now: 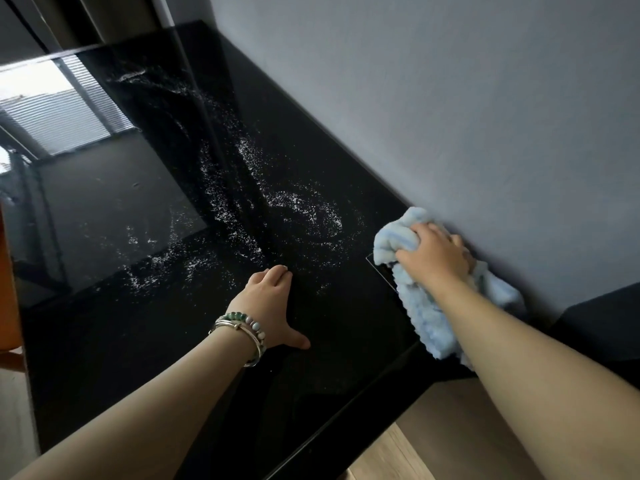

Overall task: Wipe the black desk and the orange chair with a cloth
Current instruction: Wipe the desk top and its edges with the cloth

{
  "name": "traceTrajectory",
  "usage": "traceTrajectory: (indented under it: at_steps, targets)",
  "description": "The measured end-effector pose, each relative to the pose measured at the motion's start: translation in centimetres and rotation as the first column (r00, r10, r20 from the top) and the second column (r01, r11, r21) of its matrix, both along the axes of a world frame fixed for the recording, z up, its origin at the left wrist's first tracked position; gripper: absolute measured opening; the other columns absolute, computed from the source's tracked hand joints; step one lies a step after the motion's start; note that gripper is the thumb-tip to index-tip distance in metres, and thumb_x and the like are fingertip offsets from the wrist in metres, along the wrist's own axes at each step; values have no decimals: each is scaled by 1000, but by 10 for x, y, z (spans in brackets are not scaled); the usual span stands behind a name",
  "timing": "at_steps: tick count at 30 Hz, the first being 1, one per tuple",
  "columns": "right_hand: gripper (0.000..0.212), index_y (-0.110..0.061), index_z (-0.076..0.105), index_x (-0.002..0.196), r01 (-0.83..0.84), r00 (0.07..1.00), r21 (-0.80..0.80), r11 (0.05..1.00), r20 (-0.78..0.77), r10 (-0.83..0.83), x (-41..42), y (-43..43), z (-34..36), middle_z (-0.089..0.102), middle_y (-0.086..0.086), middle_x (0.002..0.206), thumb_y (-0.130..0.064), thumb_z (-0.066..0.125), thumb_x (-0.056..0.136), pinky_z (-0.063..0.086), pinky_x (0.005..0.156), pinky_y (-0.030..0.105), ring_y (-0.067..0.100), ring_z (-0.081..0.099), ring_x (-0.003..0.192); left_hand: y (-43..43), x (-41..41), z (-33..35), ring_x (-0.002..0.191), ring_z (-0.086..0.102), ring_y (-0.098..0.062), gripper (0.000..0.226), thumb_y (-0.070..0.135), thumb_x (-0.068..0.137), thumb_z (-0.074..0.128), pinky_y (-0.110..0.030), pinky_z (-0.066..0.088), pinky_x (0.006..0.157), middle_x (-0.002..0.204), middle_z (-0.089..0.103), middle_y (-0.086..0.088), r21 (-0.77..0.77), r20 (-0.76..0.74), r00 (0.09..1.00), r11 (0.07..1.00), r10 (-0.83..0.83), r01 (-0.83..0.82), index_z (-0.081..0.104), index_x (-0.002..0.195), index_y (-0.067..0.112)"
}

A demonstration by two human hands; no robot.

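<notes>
Black desk [145, 341] fills most of the view; glossy top, running from near edge to far left, its right side butting a grey wall [450, 98]. Right hand [433, 256] clenched round a bunched light-blue cloth [420, 313], pressing it on the desk at the near right, tight against the wall; cloth trails from under the hand toward the near edge and partly overhangs it. Left hand [273, 303] lies flat on the desk just left of the cloth hand, fingers straight and together, thumb spread, holding nothing; beaded and metal bracelets [242, 336] on its wrist. White specks [249, 188] scattered in curved streaks over the middle of the desk, from just beyond the left fingertips to the far end. Thin pale line [379, 275] marks a rectangular outline in the desk surface beside the cloth, partly covered by it. Window reflection [59, 109] shows on the far-left surface. Orange edge [8, 289] at the far left border, beside the desk; cannot tell if it is the chair. Wooden floor [408, 455] below the near edge; dark block [599, 327] at the right border against the wall.
</notes>
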State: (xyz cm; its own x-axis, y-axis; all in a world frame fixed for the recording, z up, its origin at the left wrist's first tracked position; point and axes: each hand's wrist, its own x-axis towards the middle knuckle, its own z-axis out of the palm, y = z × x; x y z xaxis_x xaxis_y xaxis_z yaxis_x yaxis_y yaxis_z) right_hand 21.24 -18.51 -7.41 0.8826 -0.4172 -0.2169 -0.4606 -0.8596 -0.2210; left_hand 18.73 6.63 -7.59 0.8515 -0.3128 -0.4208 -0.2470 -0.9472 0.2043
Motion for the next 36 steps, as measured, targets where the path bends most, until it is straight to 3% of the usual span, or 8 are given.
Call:
traceTrajectory:
  at_steps: [6, 10, 13, 18, 21, 26, 33, 36]
  targets:
    - [25, -31, 55, 99, -578, 811, -109, 809, 31, 584, -32, 59, 0, 56, -15, 110, -33, 47, 76, 28, 79, 37, 21, 47, 111, 0, -1, 1, 139, 15, -18, 121, 66, 57, 74, -31, 35, 107, 151, 12, 11, 3, 21, 1000, 1000, -10, 10, 12, 148, 17]
    - [34, -33, 53, 112, -295, 954, -174, 939, -2, 299, -6, 14, -3, 56, -6, 121, -35, 45, 79, 41, 92, 45, 28, 48, 114, -1, -1, 3, 141, 12, -17, 120, 66, 58, 72, -31, 35, 106, 152, 10, 12, -7, 15, 1000, 1000, -8, 8, 9, 149, 18]
    - [43, -34, 48, 120, -43, 998, -55, 998, -40, 41, 10, 2, -1, 48, -7, 133, -38, 45, 78, 27, 103, 61, 30, 37, 126, 0, -1, 3, 141, 12, -17, 121, 65, 58, 73, -31, 35, 107, 153, 10, 11, -2, 7, 1000, 1000, -3, 3, 9, 149, 18]
    - [22, -36, 53, 95, -525, 850, -60, 849, 10, 527, -22, 56, 3, 55, -15, 107, -34, 49, 73, 35, 89, 47, 13, 47, 106, 2, -2, 1, 139, 15, -18, 121, 66, 56, 74, -32, 36, 106, 152, 12, 10, 2, 25, 1000, 1000, -7, 7, 12, 148, 17]
    - [33, -38, 49, 113, -593, 803, -97, 799, -4, 596, -27, 37, -9, 48, -17, 125, -37, 50, 80, 33, 93, 40, 18, 40, 120, 1, -2, 1, 141, 12, -18, 122, 66, 57, 73, -31, 32, 109, 153, 10, 10, -10, 12, 1000, 1000, -6, 6, 10, 149, 17]
    - [54, -34, 38, 134, 20, 1000, 26, 999, -10, -19, 12, -17, -8, 42, -1, 141, -38, 49, 80, 29, 104, 54, 32, 34, 130, 1, -2, 0, 141, 11, -17, 121, 65, 58, 73, -31, 32, 109, 153, 8, 11, -16, 3, 1000, 1000, -1, 1, 10, 149, 17]
    - [60, -48, 38, 128, -545, 838, -7, 838, 9, 545, -23, 41, -9, 53, -15, 126, -38, 48, 70, 33, 93, 41, 20, 44, 122, 1, -1, -1, 139, 14, -16, 122, 66, 55, 74, -31, 34, 107, 152, 10, 11, -1, 21, 1000, 1000, -1, 1, 11, 149, 19]
    - [64, -42, 27, 142, -468, 881, -124, 875, 18, 474, -20, 12, -19, 37, -11, 145, -41, 38, 79, 31, 103, 41, 22, 35, 131, 1, -2, -1, 141, 9, -15, 122, 67, 57, 72, -30, 32, 108, 154, 7, 11, -5, 11, 1000, 1000, -2, 2, 8, 149, 19]
